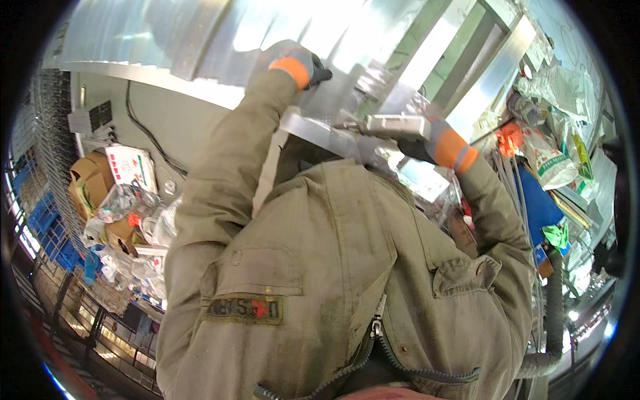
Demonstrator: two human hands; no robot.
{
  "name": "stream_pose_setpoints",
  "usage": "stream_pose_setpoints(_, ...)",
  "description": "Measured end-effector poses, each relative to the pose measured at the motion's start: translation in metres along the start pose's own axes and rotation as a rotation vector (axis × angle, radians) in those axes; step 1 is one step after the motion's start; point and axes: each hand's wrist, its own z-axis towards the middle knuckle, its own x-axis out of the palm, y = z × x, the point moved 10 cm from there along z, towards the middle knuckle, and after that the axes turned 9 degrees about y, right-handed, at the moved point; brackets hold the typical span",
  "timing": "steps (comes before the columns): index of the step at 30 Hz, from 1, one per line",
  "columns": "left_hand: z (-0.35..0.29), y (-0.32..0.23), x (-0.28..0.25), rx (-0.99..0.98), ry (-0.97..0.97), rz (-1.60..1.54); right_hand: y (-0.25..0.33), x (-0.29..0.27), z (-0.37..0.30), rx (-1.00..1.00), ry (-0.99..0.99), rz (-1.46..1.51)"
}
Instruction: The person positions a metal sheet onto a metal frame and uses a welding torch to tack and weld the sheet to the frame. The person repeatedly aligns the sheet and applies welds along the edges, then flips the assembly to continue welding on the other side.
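A cluttered workspace fills the head view: wire mesh (50, 133) and an open cardboard box (93, 180) to the left, plastic bags (563, 93) heaped to the right, and a shiny ridged metal sheet (147, 33) across the top. The left hand (300, 65), gloved in grey and orange, is at the sheet with bent fingers; whether they grip anything I cannot tell. The right hand (441, 143), gloved alike, has its fingers closed around a silver boxy tool (397, 125), whose narrow end points left, beside pale metal bars (433, 53).
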Motion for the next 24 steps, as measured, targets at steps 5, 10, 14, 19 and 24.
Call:
stream_pose_setpoints(5,-0.039,0.081,-0.087,0.056,-0.556,-0.425,0.033,-0.021,-0.054,-0.014,-0.037,0.287)
stream_pose_setpoints(10,-0.095,0.187,-0.190,-0.222,-0.997,-0.025,0.062,-0.036,-0.107,-0.066,-0.367,0.243)
stream_pose_setpoints(14,-0.052,0.231,-0.189,-0.269,-0.656,-0.123,0.058,-0.025,-0.133,0.069,-0.480,0.241)
stream_pose_setpoints(19,-0.046,0.238,-0.201,-0.299,-0.699,-0.025,0.060,-0.015,-0.145,0.041,-0.584,0.265)
stream_pose_setpoints(24,-0.042,0.233,-0.201,0.027,-0.770,-0.380,0.053,-0.009,-0.164,0.045,-0.664,0.291)
